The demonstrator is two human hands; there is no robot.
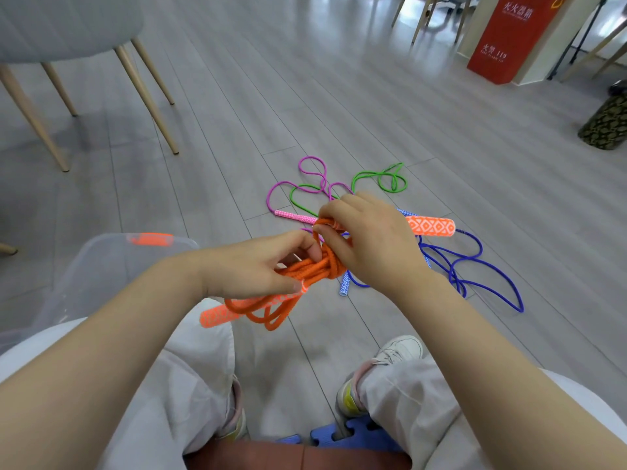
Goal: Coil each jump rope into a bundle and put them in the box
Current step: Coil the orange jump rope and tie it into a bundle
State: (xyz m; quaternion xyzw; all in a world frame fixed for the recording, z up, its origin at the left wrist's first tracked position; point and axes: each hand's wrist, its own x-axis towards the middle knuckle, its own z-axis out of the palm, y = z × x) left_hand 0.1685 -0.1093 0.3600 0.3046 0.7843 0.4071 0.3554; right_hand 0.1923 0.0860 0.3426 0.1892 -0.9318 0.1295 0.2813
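Note:
An orange jump rope is gathered into loops between my hands above the floor. My left hand grips the bundle of loops, and one orange patterned handle hangs below it. My right hand pinches a strand of the orange rope wound around the bundle; the other orange handle sticks out past it. On the floor behind lie a pink rope, a green rope and a blue rope, all loose. A clear plastic box stands at my left knee.
A grey chair with wooden legs stands at the far left. A red sign stand and a patterned stool are at the far right. My legs and shoes are below the hands, on a blue mat.

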